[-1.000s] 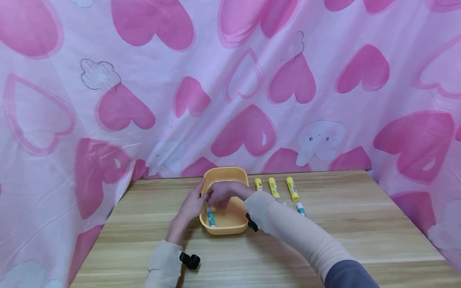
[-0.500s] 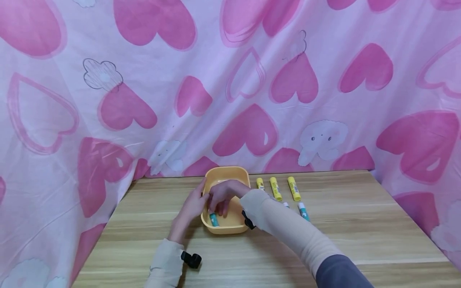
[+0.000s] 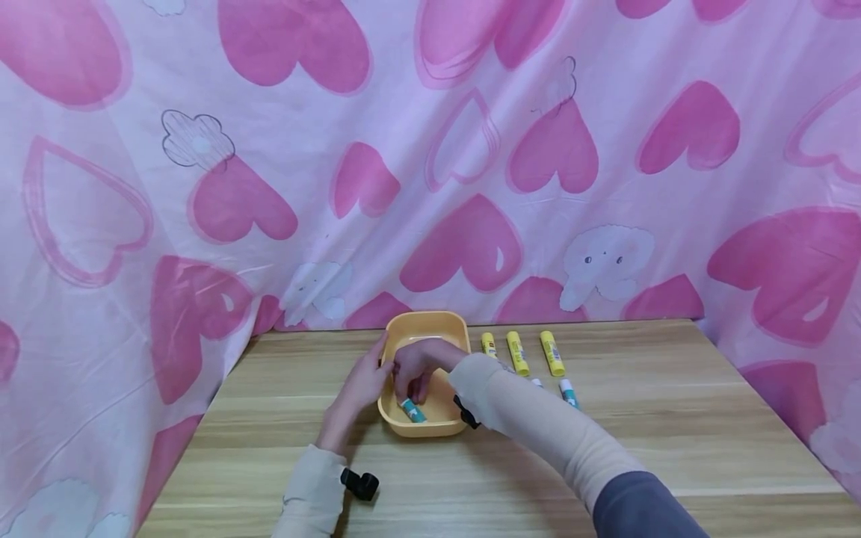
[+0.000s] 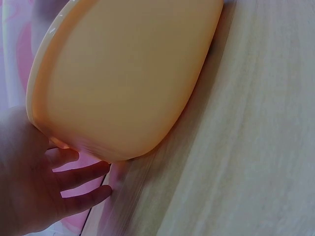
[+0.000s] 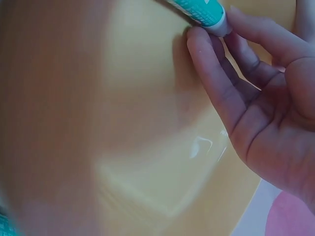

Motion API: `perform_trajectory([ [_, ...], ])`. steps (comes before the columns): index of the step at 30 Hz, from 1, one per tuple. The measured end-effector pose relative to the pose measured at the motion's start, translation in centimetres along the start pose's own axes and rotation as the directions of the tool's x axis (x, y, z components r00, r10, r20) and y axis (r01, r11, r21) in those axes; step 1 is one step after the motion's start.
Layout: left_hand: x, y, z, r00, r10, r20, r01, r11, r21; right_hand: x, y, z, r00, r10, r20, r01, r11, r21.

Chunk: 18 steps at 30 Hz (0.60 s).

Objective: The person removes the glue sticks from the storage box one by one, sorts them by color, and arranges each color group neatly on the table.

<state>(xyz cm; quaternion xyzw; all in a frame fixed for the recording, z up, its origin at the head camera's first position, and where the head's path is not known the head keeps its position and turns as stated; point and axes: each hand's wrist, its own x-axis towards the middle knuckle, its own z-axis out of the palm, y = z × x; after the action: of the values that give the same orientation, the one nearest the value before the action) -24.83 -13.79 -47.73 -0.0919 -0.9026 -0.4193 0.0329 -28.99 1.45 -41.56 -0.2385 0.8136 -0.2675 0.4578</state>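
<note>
A teal glue stick (image 3: 413, 411) with a white end lies slanted in the front left of an orange-yellow plastic basin (image 3: 430, 431). My right hand (image 3: 418, 360) reaches down into the basin and pinches the stick's white end between thumb and fingers; the right wrist view shows this end of the glue stick (image 5: 205, 11) at the fingertips. My left hand (image 3: 363, 382) holds the basin's left rim. In the left wrist view the fingers (image 4: 83, 174) spread along the basin's outer wall (image 4: 123, 78), and the thumb is hidden behind the rim.
Right of the basin, yellow glue sticks (image 3: 517, 353) stand in a row on the wooden table (image 3: 673, 418). A teal glue stick (image 3: 569, 393) is in front of them, and a white cap (image 3: 537, 382) peeks over the right sleeve. A pink heart-patterned curtain (image 3: 464, 246) hangs behind the table.
The teal glue stick in the basin has turned from nearly straight to slanted, its near end swinging right, as my right fingers moved down onto its white end. The left hand stays at the rim.
</note>
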Motion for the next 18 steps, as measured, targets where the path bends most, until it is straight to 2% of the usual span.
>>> perform_trajectory([
  [7, 0.0, 0.0, 0.1, 1.0, -0.009, 0.005, 0.009, 1.0, 0.001, 0.0, 0.7, -0.4, 1.0, -0.017, 0.024, 0.017, 1.0, 0.013],
  [18, 0.0, 0.0, -0.1, 1.0, -0.021, 0.01, 0.021, 1.0, -0.005, -0.2, 1.0, -1.1, 0.998, -0.051, -0.024, 0.052, 0.998, 0.041],
])
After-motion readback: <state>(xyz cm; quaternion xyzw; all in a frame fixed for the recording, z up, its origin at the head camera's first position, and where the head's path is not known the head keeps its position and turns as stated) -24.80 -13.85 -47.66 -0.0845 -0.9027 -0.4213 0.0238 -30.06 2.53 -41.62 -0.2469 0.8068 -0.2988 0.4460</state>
